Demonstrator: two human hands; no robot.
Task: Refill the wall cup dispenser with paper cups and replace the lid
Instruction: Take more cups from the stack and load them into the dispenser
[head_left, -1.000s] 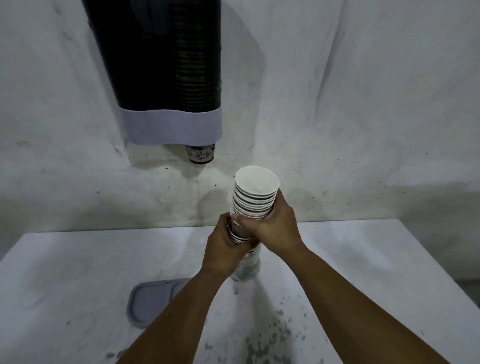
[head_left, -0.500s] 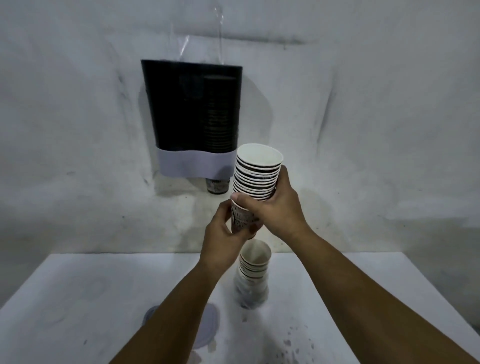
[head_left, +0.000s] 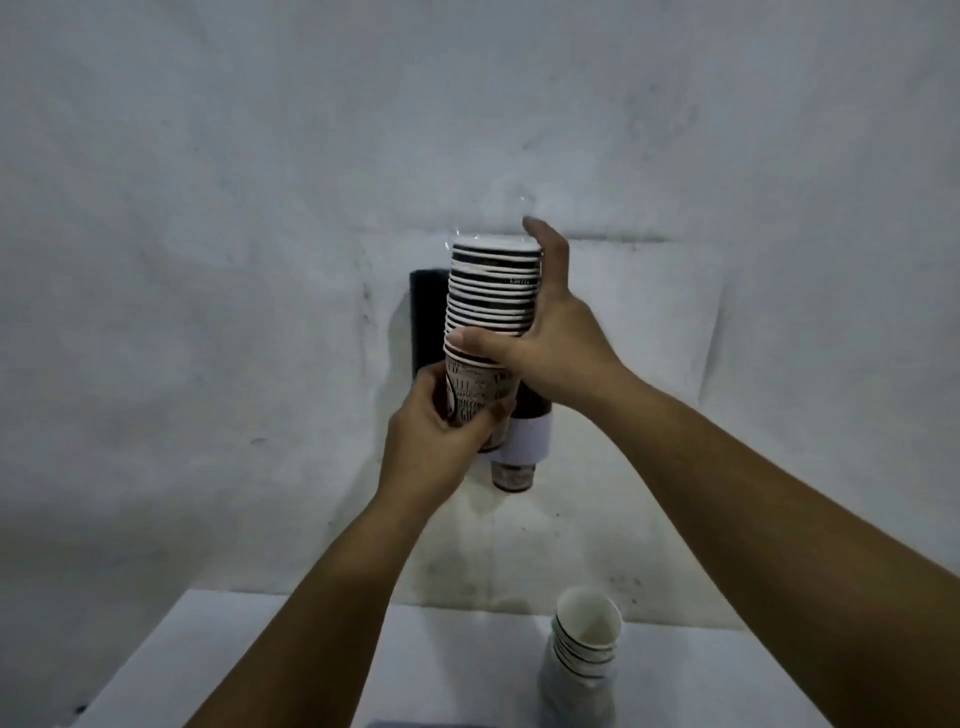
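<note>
While our fingers (head_left: 470, 340) clasp the printed paper-cup stack (head_left: 491, 312) before the black wall dispenser (head_left: 428, 322), loading and lidding remain.

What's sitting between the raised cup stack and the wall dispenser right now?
Nothing shows between them in the head view: the held stack overlaps the dispenser behind it, gripped by the left hand and the right hand.
</note>
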